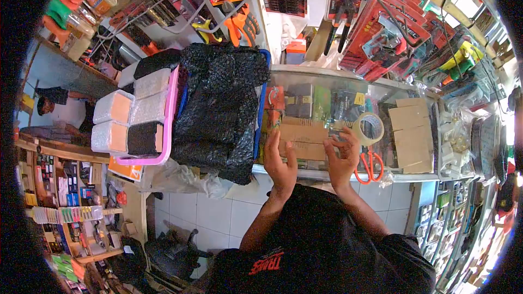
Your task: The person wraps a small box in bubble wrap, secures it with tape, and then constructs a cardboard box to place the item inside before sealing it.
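A flat piece of brown cardboard [306, 132] with a crease lies on the glass counter between my two hands. At its left end my left hand [281, 163] is upright, fingers stretched and thumb apart, overlapping the cardboard's edge. My right hand [343, 158] is at the right end, fingers loosely bent and spread, thumb beside the cardboard's edge. A roll of clear tape [369, 129] rests just right of my right hand. Below the tape, the orange handles of a pair of scissors [371, 167] show near the counter's front edge.
A second cardboard piece [411, 137] lies to the right on the glass counter [348, 173]. To the left stand a pink basket [170, 114] of wrapped boxes [113, 106] and a blue crate covered with black bubble wrap [215, 109]. Packaged tools [381, 38] hang behind the counter.
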`<state>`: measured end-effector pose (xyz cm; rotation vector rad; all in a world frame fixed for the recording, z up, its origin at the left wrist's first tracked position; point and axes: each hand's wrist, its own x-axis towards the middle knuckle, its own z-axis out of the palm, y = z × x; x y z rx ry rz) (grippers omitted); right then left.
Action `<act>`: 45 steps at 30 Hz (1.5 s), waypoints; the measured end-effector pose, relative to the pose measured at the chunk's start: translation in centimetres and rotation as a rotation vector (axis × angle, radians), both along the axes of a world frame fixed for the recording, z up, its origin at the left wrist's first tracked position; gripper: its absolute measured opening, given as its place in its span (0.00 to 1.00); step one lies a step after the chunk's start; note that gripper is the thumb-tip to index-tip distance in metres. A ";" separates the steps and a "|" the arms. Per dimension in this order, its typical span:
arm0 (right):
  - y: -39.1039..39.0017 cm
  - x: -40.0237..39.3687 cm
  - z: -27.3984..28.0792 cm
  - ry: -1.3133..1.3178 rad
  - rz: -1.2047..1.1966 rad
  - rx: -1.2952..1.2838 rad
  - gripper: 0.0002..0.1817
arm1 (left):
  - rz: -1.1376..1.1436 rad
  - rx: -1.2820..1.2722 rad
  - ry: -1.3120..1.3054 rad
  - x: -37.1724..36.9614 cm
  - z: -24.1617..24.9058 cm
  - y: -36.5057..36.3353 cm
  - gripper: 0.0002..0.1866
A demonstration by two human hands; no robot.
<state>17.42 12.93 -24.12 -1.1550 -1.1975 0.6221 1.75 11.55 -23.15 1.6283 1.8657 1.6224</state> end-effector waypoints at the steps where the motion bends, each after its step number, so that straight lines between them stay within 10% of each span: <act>1: 0.0 0.0 0.0 0.017 0.007 -0.012 0.27 | 0.006 -0.006 0.014 0.1 0.6 0.0 0.21; 10: -0.1 0.4 -0.1 -0.013 0.032 -0.022 0.25 | -0.450 0.053 0.602 1.1 3.1 -1.0 0.27; 45: -3.7 3.8 4.6 0.801 0.472 -0.342 0.24 | -0.519 -0.093 0.640 1.7 0.5 -0.3 0.28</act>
